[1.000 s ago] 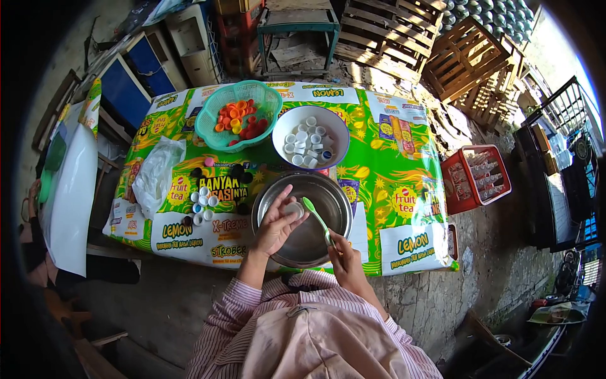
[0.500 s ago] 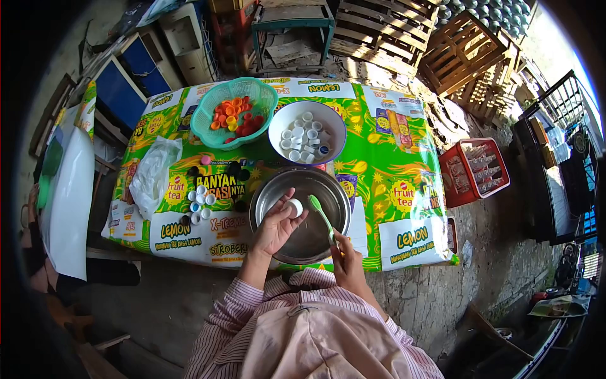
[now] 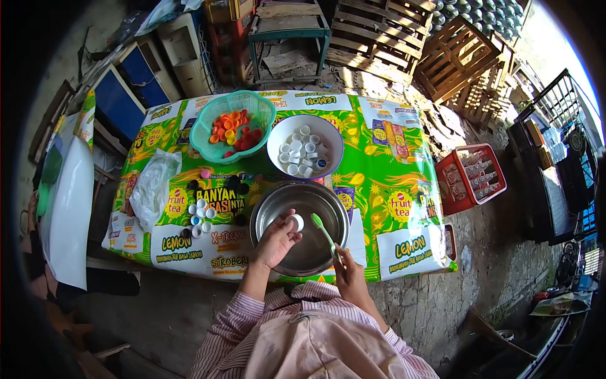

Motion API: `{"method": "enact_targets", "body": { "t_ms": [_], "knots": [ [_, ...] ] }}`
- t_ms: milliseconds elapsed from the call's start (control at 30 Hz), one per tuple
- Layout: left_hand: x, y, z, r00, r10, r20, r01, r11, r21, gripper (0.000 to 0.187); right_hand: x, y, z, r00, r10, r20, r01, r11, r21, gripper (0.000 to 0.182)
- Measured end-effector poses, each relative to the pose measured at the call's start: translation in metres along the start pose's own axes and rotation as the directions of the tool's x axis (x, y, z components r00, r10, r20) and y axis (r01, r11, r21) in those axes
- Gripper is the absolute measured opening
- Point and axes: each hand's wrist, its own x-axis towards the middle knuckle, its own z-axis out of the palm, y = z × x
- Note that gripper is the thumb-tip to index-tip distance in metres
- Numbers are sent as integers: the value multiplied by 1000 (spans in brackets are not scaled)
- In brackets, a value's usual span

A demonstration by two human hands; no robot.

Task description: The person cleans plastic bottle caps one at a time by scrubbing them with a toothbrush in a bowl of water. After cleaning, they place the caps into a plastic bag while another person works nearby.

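My left hand (image 3: 276,243) is closed around a white bottle cap (image 3: 294,222), held over the metal basin (image 3: 260,213). A green toothbrush (image 3: 324,234) is gripped in my right hand (image 3: 351,273), its head tilted up and apart from the cap. Behind the basin stands a white enamel bowl (image 3: 275,129) holding several white caps (image 3: 309,150). A teal plastic basket (image 3: 201,129) with orange, red and yellow caps (image 3: 231,125) sits beside it. Left of the basin lie several loose white caps (image 3: 202,213) and dark caps (image 3: 240,189).
A crumpled clear plastic bag (image 3: 153,189) lies on the left of the table, which has a green printed cover (image 3: 372,183). To the right, a red crate (image 3: 451,189) of bottles stands on the floor. Wooden pallets (image 3: 379,35) and a small bench (image 3: 290,30) are at the back.
The table and everything on it sit slightly lower in view. Both hands keep their hold on the cap and toothbrush, with a small gap still between the two.
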Motion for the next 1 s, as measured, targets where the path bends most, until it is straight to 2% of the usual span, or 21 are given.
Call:
{"method": "enact_targets", "body": {
  "t_ms": [33, 67, 100, 133, 200, 267, 400, 467, 533, 600, 633, 667, 700, 733, 800, 867, 933, 1000],
  "knots": [
    [0, 3, 7, 992, 86, -91, -51, 942, 333, 28, 0, 3, -1, 998, -44, -37, 44, 999, 4, 37],
    [4, 2, 2, 976, 218, -18, -140, 685, 715, 27, -1, 6, -1, 993, -87, -75, 88, 996, 7, 37],
    [1, 7, 5, 952, 299, 65, -160, 306, 938, 26, -1, 9, -2, 992, -93, -80, 94, 996, 6, 37],
    [-2, 12, 9, 924, 341, 172, -135, -129, 982, 25, -2, 13, -3, 992, -101, -77, 97, 993, -60, 37],
    [3, 17, 13, 922, 351, 164, -133, -111, 985, 23, -2, 12, -4, 990, -120, -76, 110, 986, -126, 38],
    [9, 23, 14, 933, 316, 171, -144, -108, 984, 20, -4, 7, -8, 998, -27, -62, 19, 990, -140, 38],
    [54, 54, 34, 907, 372, 196, -129, -198, 972, 22, -4, 15, -8, 998, -25, -49, 18, 990, -143, 38],
    [94, 66, 40, 831, 479, 283, -161, -279, 947, 25, -5, 15, -10, 1000, -1, -31, -4, 990, -139, 37],
    [137, 72, 32, 799, 494, 343, -176, -353, 919, 43, -6, 14, -13, 998, 48, -28, -52, 983, -176, 36],
    [149, 60, 30, 745, 547, 383, -62, -514, 855, 72, -6, 23, -13, 999, 15, -33, -20, 986, -163, 36],
    [147, 58, 33, 807, 507, 302, -50, -450, 891, 96, -5, 21, -16, 998, 47, -31, -52, 980, -190, 35],
    [142, 51, 32, 784, 529, 325, -83, -429, 899, 99, -5, 18, -17, 996, 80, -30, -85, 973, -213, 35],
    [134, 44, 27, 787, 536, 304, -91, -387, 918, 98, -3, 11, -20, 999, 35, -32, -41, 975, -219, 34],
    [123, 38, 25, 790, 543, 286, -101, -344, 933, 97, -1, 4, -22, 997, 82, -4, -81, 974, -211, 34],
    [91, 43, 12, 814, 545, 204, 4, -356, 934, 90, 1, 8, -22, 999, 52, 12, -49, 982, -182, 34],
    [61, 52, -11, 684, 702, 198, 25, -294, 956, 76, 4, 8, -24, 999, 13, 38, -5, 979, -205, 33],
    [34, 63, -50, 597, 797, 90, 226, -274, 935, 62, 9, 9, -25, 998, -27, 54, 39, 973, -226, 33],
    [7, 76, -90, 549, 836, -14, 441, -275, 854, 50, 14, 12, -23, 990, -138, 38, 143, 974, -176, 34]
  ]
}}
